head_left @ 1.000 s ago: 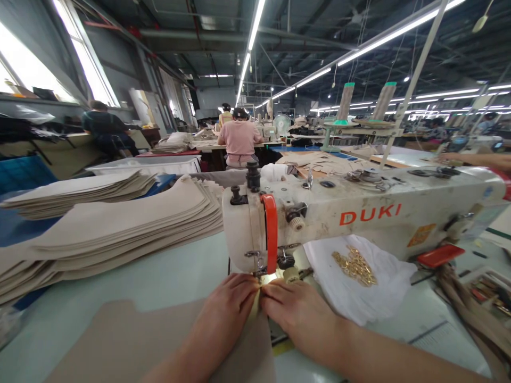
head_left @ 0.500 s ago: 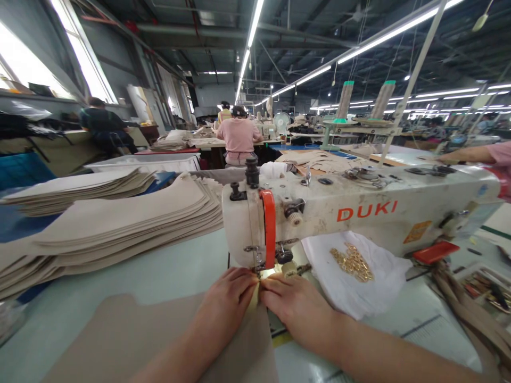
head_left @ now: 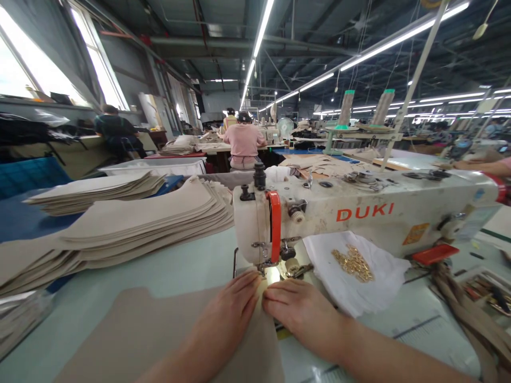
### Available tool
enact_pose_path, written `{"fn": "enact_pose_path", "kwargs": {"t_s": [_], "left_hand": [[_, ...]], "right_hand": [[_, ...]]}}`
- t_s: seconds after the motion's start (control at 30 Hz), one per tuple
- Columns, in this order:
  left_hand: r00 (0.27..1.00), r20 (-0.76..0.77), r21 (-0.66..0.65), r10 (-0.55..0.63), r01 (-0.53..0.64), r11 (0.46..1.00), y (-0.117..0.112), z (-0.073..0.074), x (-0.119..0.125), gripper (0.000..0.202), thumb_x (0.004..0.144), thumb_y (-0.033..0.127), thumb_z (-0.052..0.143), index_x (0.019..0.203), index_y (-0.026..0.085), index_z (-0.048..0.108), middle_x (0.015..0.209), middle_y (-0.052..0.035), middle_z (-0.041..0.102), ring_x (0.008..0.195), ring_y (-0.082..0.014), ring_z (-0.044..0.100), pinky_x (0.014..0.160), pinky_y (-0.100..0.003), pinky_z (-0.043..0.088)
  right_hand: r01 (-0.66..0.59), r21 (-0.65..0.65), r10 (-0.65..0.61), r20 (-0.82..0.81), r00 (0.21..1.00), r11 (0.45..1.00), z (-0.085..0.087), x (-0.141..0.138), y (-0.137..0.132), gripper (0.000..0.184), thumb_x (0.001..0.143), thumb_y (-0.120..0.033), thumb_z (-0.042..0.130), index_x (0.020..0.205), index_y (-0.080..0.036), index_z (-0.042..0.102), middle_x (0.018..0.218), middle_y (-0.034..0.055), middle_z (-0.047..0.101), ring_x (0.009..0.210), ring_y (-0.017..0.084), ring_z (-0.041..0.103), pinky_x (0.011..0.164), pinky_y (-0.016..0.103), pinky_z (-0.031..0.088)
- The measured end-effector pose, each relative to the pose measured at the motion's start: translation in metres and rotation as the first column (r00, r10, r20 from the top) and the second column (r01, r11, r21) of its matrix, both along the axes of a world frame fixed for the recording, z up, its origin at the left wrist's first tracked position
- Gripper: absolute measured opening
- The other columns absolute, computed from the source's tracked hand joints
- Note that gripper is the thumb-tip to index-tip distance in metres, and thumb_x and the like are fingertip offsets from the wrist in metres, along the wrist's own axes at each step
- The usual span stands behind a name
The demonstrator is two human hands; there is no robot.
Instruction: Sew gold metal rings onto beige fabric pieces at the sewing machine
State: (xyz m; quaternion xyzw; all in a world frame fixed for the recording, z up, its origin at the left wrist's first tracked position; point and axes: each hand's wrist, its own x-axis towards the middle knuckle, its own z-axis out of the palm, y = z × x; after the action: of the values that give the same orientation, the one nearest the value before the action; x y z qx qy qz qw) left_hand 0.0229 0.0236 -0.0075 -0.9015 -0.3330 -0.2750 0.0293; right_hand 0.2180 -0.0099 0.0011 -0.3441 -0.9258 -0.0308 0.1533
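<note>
A beige fabric panel (head_left: 159,324) lies flat on the pale green table of a white sewing machine (head_left: 319,205). My left hand (head_left: 235,300) rests over the panel, its fingers pressed together and gripping the fabric just in front of the lit needle area. Close beside it, my right hand (head_left: 293,303) has its fingers curled in, pinching the panel's right edge. Both sets of fingertips nearly meet below the presser foot. The needle tip and the fabric directly under my fingertips are hard to make out.
Stacked beige panels (head_left: 159,223) lie to the left. Gold metal pieces (head_left: 353,263) sit on a white cloth (head_left: 319,260) under the machine arm. A red tray (head_left: 435,254) and fabric strips (head_left: 459,308) are at right. A person in pink (head_left: 244,141) sits ahead.
The view has shifted slightly, so the machine head and stacks appear a little further right. Both hands stay on the panel near the needle, with their fingertips slightly more apart.
</note>
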Motion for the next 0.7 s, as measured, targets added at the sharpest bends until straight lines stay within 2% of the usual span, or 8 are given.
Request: {"fn": "enact_pose_path", "kwargs": {"t_s": [0.23,0.33,0.7], "left_hand": [[0.996,-0.087,0.009,-0.030,0.031,0.999,0.004,-0.003,-0.004,0.032,0.090,0.014,0.040,0.108,0.011,0.067,0.114,-0.0123,0.069,0.107,-0.0216,0.065,0.093,-0.034,0.053],[0.994,-0.108,-0.005,-0.007,0.006,1.000,0.005,-0.001,-0.004,0.033,0.091,0.018,0.040,0.107,0.012,0.068,0.115,-0.0122,0.069,0.105,-0.0222,0.066,0.092,-0.033,0.053],[0.994,-0.094,-0.087,0.046,-0.054,0.995,0.011,-0.006,-0.006,0.034,0.091,0.029,0.042,0.112,0.019,0.067,0.119,-0.0066,0.067,0.107,-0.0220,0.065,0.094,-0.033,0.050]], "right_hand": [[-0.008,0.016,0.008,0.037,0.999,1.000,0.003,0.000,0.000,0.006,0.091,-0.019,0.057,0.092,-0.014,0.059,0.096,0.0031,0.063,0.095,0.017,0.055,0.091,0.027,0.042],[-0.010,0.023,0.009,0.057,0.998,1.000,0.004,0.000,0.001,0.007,0.092,-0.020,0.056,0.091,-0.014,0.059,0.095,0.0033,0.064,0.094,0.017,0.056,0.090,0.028,0.042],[0.003,0.047,-0.007,0.078,0.997,0.999,0.005,-0.002,0.005,0.007,0.091,-0.019,0.057,0.088,-0.014,0.060,0.091,0.0026,0.064,0.089,0.016,0.057,0.085,0.026,0.044]]}}
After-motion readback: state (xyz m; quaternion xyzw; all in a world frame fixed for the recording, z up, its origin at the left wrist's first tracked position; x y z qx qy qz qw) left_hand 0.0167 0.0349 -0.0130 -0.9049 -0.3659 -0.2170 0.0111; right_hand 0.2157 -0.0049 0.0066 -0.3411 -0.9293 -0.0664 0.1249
